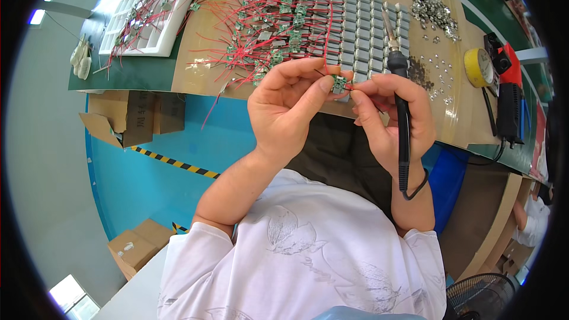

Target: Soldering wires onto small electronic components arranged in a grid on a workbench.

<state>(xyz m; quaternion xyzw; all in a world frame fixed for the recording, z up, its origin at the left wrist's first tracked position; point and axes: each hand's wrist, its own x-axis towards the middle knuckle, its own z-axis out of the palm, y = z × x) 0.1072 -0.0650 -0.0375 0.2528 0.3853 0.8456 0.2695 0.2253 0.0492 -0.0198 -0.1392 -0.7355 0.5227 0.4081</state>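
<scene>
Between thumb and fingers, my left hand (283, 106) pinches a small green circuit board (339, 84) with thin wires on it. My right hand (385, 121) is closed round a black-handled soldering iron (403, 124), its metal tip pointing up and away from the board. The thumb and index finger of that hand meet at the board's right side, by a thin red wire. Just beyond both hands stand rows of small grey blocks (363, 29). Many green boards with red wires (269, 35) lie over the left part of these rows.
A white compartment tray (160, 41) with more wired boards sits at the far left. Loose small metal pieces (434, 13) are heaped at the right, near a yellow tape roll (476, 67) and a black soldering station (508, 115). Cardboard boxes (127, 118) stand on the blue floor.
</scene>
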